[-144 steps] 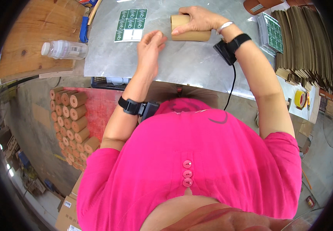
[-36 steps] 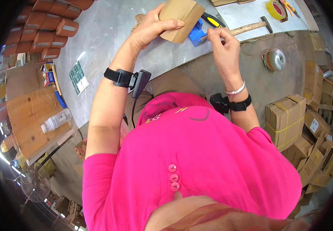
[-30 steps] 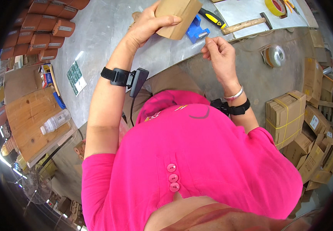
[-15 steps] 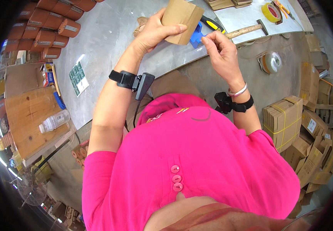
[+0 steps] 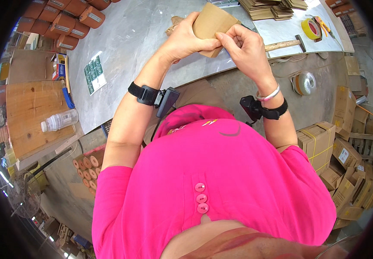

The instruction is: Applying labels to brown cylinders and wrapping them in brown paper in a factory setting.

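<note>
Over the metal-topped table, my left hand is closed round a small brown cardboard box, its thumb along the near edge. My right hand is up against the box's right side, thumb and fingers drawn together in a pinch. Whatever lies between those fingertips is too small or hidden to name. Crumpled brown paper sticks out just left of the box. To the right of my right hand lies a hammer with a wooden handle.
Reddish-brown cylinders are stacked at far left, above a sheet of green labels. Flat cardboard pieces, yellow tape and an orange-handled tool lie at far right. A clear bottle rests on a wooden board. Strapped cardboard stands right.
My right hand has come up and left from beside a blue object to the box. The box has tilted and shifted right. The blue object and yellow-black tool no longer show.
</note>
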Demonstrator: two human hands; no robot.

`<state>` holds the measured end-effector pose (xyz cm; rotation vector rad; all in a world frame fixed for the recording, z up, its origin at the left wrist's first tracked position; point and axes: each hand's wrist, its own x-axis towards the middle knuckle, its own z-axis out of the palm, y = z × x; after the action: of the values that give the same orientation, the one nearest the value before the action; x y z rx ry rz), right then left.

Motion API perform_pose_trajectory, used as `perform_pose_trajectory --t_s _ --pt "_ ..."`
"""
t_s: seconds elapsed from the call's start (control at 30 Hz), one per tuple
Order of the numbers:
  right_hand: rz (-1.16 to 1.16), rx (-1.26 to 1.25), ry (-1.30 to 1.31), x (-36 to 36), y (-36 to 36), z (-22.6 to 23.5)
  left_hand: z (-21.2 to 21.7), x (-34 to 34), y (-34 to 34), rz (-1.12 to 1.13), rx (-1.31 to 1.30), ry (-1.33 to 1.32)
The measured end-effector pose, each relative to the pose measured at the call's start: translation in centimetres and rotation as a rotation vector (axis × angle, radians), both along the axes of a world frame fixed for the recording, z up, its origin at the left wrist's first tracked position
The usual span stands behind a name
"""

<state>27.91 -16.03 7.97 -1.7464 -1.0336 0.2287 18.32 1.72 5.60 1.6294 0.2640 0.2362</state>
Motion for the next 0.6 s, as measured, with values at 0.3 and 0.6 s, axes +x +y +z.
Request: perform_pose_trajectory --t_s 0.3,0.6 --pt "-0.197 -0.110 0.121 -0.4 -0.1 -1.7 0.3 -2.7 -0.4 -0.044 -0.247 -0.060" --pt "0.196 0.145 0.232 -4.8 1.4 0.7 1.1 -7.6 -0.3 -0.081 -0.539 -0.195"
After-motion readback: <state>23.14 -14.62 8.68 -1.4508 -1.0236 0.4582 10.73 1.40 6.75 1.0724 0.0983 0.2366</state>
